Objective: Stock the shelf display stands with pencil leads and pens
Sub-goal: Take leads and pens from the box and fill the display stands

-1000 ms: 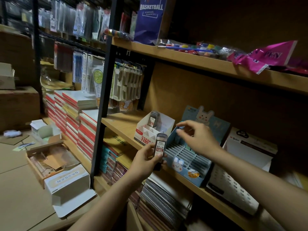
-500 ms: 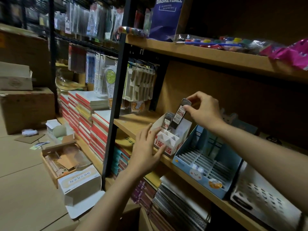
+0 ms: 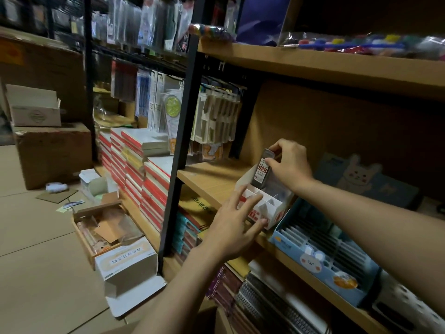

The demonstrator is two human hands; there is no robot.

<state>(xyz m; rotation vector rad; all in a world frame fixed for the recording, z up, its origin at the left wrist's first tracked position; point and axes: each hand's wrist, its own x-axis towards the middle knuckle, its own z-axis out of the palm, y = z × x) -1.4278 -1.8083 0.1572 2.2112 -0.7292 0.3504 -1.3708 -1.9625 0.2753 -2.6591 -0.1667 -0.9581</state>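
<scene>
Lowering the pencil lead case (image 3: 262, 170) into the white display stand (image 3: 265, 203) is the step I read here: half a second back my right hand (image 3: 287, 162) held it higher and tilted over the stand, and a second back the case was still in my left hand, in front of the blue bunny stand (image 3: 320, 259). Now the right hand pinches the case by its top end, thumb at the near side and fingers curled over the cap, with the lower end dipping into a rear compartment at about 12 o'clock of the stand. Which rear cell it enters I cannot tell; the dividers blur. The left hand (image 3: 234, 227) has gone from holding the case to bracing the stand, fingers spread and straight against its front wall at 7 o'clock, holding nothing. The stand sits on the middle shelf (image 3: 212, 182), just beside the blue bunny stand at its 4 o'clock; that one's slots look unfilled. Judgement: handover done, insertion nearly complete, but the task is early, since I see only this one case at the stand and no pens placed. Supply cartons (image 3: 113, 227) lie open on the floor at 8 o'clock. Risk: the light cardboard stand may slide backward if the bracing hand lifts.
</scene>
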